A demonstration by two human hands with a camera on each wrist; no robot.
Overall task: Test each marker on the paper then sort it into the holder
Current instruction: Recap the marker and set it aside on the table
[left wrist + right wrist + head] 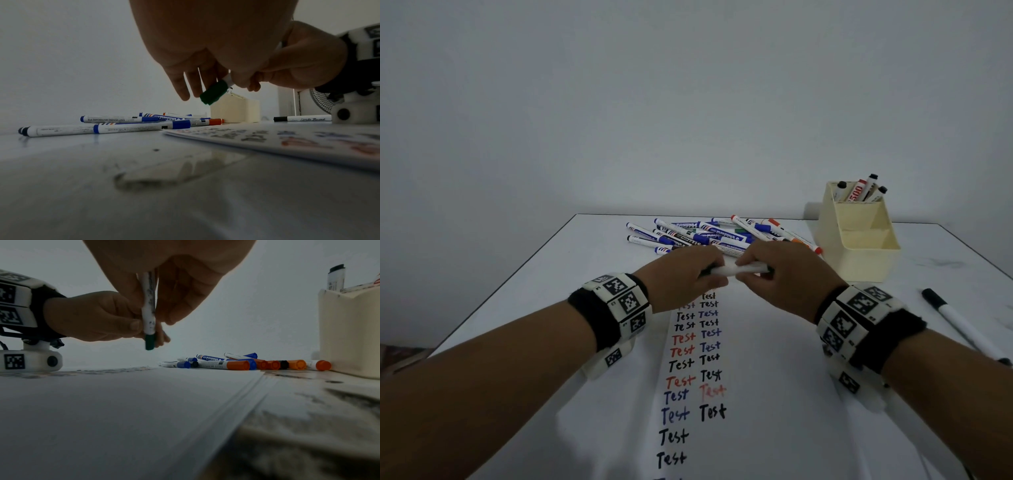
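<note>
1. Both hands meet above the paper (756,394) on the counter (524,291), with open sheet below the wrists.
2. One green-capped marker (736,269) – held by the left hand (681,279) and right hand (787,277), fingers curled round it.
3. Its long axis runs hand to hand, cap (213,93) toward the left.
4. Beyond the hands: a marker pile (715,236); three markers stand in the holder (858,233); one black marker (962,323) lies right of the right hand.

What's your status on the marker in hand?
Both hands on the green-capped marker, left hand at the green cap, right hand pinching the barrel. Cap on. Cream holder at right, nothing blocking.
</note>
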